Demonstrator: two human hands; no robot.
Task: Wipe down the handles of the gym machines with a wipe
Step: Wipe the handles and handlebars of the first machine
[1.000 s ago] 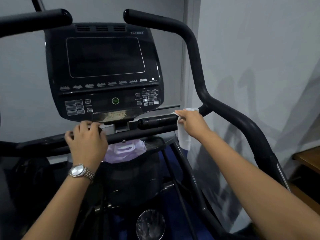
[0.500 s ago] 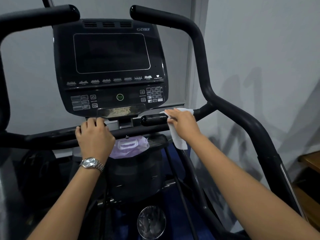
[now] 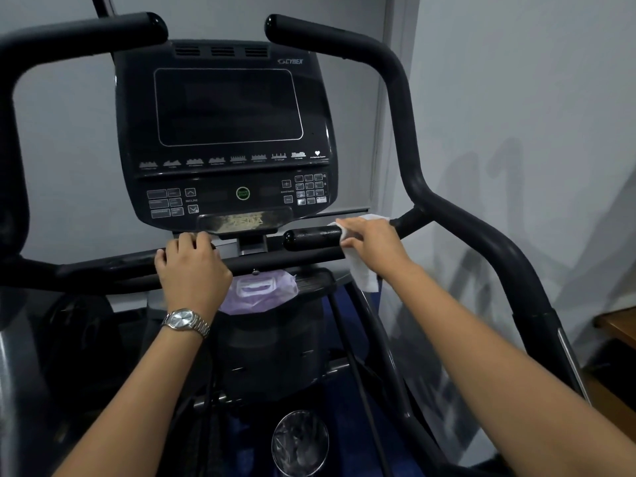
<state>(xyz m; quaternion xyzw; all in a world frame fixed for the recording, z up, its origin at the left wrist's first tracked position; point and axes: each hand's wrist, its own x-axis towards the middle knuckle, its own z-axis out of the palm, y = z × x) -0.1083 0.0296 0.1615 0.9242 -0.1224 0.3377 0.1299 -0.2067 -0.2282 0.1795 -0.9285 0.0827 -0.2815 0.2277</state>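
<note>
1. Left handle (image 3: pixel 86 36): matte black, its rounded end pointing toward the console, with the grey wall (image 3: pixel 69 149) behind it.
2. Crossbar (image 3: pixel 103 270): black and scuffed, running beneath the console. The left hand (image 3: pixel 192 270) clasps it, fingers curled over the top. A steel watch (image 3: pixel 186 321) sits on that wrist.
3. Console (image 3: pixel 227 46): glossy black with a dark screen (image 3: pixel 227 106). It reads "CYBEX" at top right, "INCLINE" between two arrow keys, "QUICK START" on a green-ringed button (image 3: pixel 243 193), and "RESISTANCE" beside a keypad (image 3: pixel 309 189). A row of small program icons ends in a white heart. The plate (image 3: pixel 246 222) on the lower edge is worn and its lettering cannot be read.
4. Pack (image 3: pixel 261 290): lilac with a white flap, lying on a black tray (image 3: pixel 316 280) just below the crossbar.
5. Tub (image 3: pixel 299 442): round, holding crinkled clear plastic, low between the forearms. Blue floor (image 3: pixel 344 390) shows beside it.
6. Grip (image 3: pixel 309 239): short, black and shiny, jutting left from the right handle's joint.
7. Wipe (image 3: pixel 363 273): white, wrapped over the grip's right part, with its loose end hanging past the crossbar. The right hand (image 3: pixel 371 242) grasps it, fingers and thumb closed round wipe and grip.
8. Right handle (image 3: pixel 395 98): a black tube bending down and to the right.
9. Far right: tube shadows fall on the wall, and a wooden ledge (image 3: pixel 616 325) sits at the edge.
</note>
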